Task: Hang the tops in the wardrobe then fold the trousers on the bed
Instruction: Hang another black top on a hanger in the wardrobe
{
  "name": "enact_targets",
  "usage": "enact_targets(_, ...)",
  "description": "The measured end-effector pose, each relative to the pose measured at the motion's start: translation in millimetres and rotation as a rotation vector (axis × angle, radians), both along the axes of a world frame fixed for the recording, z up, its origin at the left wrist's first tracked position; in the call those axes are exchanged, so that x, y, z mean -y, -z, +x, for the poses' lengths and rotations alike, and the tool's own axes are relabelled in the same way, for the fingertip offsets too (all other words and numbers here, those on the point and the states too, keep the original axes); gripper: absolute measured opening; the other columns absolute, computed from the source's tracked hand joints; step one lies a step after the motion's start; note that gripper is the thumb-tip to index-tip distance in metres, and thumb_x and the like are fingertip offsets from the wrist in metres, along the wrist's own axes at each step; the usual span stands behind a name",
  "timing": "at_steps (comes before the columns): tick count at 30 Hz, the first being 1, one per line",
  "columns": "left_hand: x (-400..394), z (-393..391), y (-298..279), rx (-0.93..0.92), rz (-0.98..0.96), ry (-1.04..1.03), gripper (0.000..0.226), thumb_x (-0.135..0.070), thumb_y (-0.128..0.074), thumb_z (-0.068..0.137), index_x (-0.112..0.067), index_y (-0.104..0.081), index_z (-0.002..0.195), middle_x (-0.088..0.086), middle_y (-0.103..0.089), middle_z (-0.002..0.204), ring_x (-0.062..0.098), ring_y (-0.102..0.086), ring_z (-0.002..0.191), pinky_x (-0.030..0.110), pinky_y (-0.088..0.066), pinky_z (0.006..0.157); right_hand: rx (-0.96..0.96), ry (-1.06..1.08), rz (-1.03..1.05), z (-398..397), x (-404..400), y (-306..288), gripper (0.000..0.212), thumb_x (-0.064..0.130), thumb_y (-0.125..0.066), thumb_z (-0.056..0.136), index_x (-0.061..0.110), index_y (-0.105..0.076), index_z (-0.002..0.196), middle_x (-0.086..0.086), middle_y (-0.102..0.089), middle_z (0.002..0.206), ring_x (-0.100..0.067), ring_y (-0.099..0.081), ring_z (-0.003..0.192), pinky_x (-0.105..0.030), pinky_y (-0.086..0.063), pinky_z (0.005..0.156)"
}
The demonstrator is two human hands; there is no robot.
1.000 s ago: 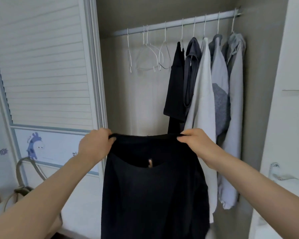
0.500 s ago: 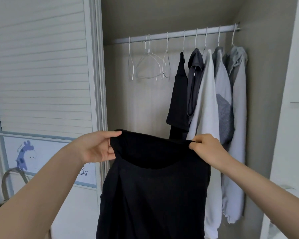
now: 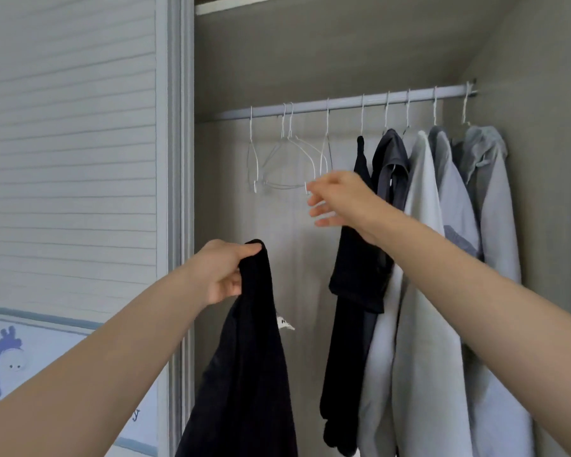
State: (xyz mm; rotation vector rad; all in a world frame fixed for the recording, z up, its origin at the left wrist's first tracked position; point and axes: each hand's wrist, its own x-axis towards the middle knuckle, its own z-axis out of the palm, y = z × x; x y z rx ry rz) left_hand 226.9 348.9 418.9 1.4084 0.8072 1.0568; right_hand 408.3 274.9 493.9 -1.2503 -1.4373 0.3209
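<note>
A black top (image 3: 251,374) hangs limp from my left hand (image 3: 223,273), which grips it by one bunched end at chest height in front of the open wardrobe. My right hand (image 3: 338,201) is raised with its fingers spread and holds nothing. It is just below the empty white wire hangers (image 3: 287,163) on the left half of the grey rail (image 3: 343,102), fingertips close to the lower corner of the nearest one. Several tops hang on the right half of the rail: a black one (image 3: 360,258), a dark grey one (image 3: 391,166), and pale grey ones (image 3: 422,291).
A slatted sliding door (image 3: 70,159) with a blue cartoon panel closes the left side, and its frame (image 3: 178,192) borders the opening. The wardrobe's right wall (image 3: 548,159) is close behind the hung clothes. The bed and trousers are out of view.
My right hand has let go of the black top and risen toward the empty hangers. The top now dangles from my left hand alone. The view has tilted up.
</note>
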Motion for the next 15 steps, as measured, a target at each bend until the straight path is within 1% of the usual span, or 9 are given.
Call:
enact_targets(2,-14.0,9.3,-7.1,-0.029,0.105,-0.051,0.020,-0.018,-0.067,0.091,-0.001,-0.065,0.100,0.013,-0.065,0.086,0.023,-0.063,0.072,0.035,-0.055,0.068,0.020,0.177,0.136,10.9,-40.7,-41.0,0.010,0.021,-0.051,0.090,0.012,-0.052,0.084,-0.008,-0.053,0.084,-0.021,-0.054,0.074,-0.034,-0.059,0.069)
enact_targets(3,-20.2,13.2,-9.9,-0.050,0.155,-0.071,0.020,-0.020,-0.067,0.091,-0.002,-0.064,0.100,0.013,-0.064,0.086,0.024,-0.062,0.074,0.035,-0.052,0.069,0.057,0.271,0.179,17.3,-60.1,-57.7,0.011,0.023,-0.050,0.088,0.012,-0.049,0.083,-0.008,-0.051,0.085,-0.023,-0.053,0.075,-0.036,-0.059,0.071)
enact_targets(5,-32.6,19.1,-14.6,-0.074,0.223,-0.099,0.018,-0.022,-0.065,0.092,-0.006,-0.062,0.097,0.013,-0.060,0.085,0.024,-0.058,0.075,0.034,-0.046,0.066,0.120,0.406,0.194,28.6,-93.8,-83.3,0.022,0.026,-0.048,0.087,0.008,-0.049,0.101,-0.011,-0.053,0.097,-0.027,-0.054,0.085,-0.044,-0.056,0.083)
enact_targets(7,-44.4,23.8,-17.8,-0.086,0.254,-0.119,0.018,-0.024,-0.065,0.093,-0.006,-0.061,0.094,0.012,-0.061,0.083,0.022,-0.060,0.073,0.033,-0.048,0.066,0.191,0.503,0.118,34.6,-112.8,-99.6,0.043,0.028,-0.045,0.093,0.001,-0.043,0.126,-0.016,-0.049,0.124,-0.031,-0.054,0.106,-0.045,-0.050,0.094)
enact_targets(9,-57.5,27.5,-18.2,-0.099,0.290,-0.142,0.022,-0.025,-0.065,0.093,-0.003,-0.063,0.095,0.011,-0.063,0.082,0.022,-0.063,0.073,0.035,-0.052,0.068,0.274,0.586,0.011,42.1,-130.2,-110.3,0.047,0.028,-0.041,0.096,0.001,-0.040,0.133,-0.016,-0.039,0.136,-0.032,-0.047,0.117,-0.043,-0.045,0.099)
enact_targets(11,-69.9,30.5,-17.8,-0.114,0.321,-0.157,0.029,-0.026,-0.066,0.092,0.002,-0.065,0.099,0.008,-0.067,0.080,0.021,-0.065,0.075,0.036,-0.054,0.072,0.349,0.602,-0.070,49.2,-142.9,-117.7,0.040,0.025,-0.038,0.096,0.003,-0.045,0.129,-0.013,-0.045,0.127,-0.031,-0.044,0.118,-0.038,-0.042,0.101)
enact_targets(12,-74.8,31.5,-17.4,-0.117,0.331,-0.163,0.030,-0.026,-0.066,0.091,0.003,-0.066,0.098,0.005,-0.068,0.079,0.021,-0.066,0.076,0.036,-0.054,0.072,0.356,0.579,-0.085,52.6,-147.7,-119.5,0.036,0.024,-0.038,0.096,0.004,-0.048,0.124,-0.012,-0.048,0.115,-0.030,-0.046,0.114,-0.034,-0.041,0.099)
enact_targets(14,-83.7,35.2,-17.3,-0.115,0.345,-0.171,0.027,-0.026,-0.067,0.091,0.001,-0.066,0.094,-0.001,-0.070,0.077,0.020,-0.067,0.076,0.034,-0.055,0.070,0.276,0.527,-0.098,62.8,-158.8,-121.5,0.024,0.020,-0.039,0.096,-0.001,-0.050,0.102,-0.010,-0.045,0.094,-0.027,-0.044,0.095,-0.027,-0.038,0.085)
enact_targets(15,-86.7,36.8,-17.5,-0.108,0.348,-0.178,0.026,-0.027,-0.067,0.091,-0.001,-0.066,0.092,-0.002,-0.070,0.076,0.020,-0.067,0.077,0.033,-0.055,0.069,0.251,0.503,-0.097,67.2,-165.2,-121.9,0.020,0.016,-0.038,0.096,-0.001,-0.044,0.086,-0.009,-0.041,0.089,-0.025,-0.038,0.091,-0.027,-0.034,0.078)
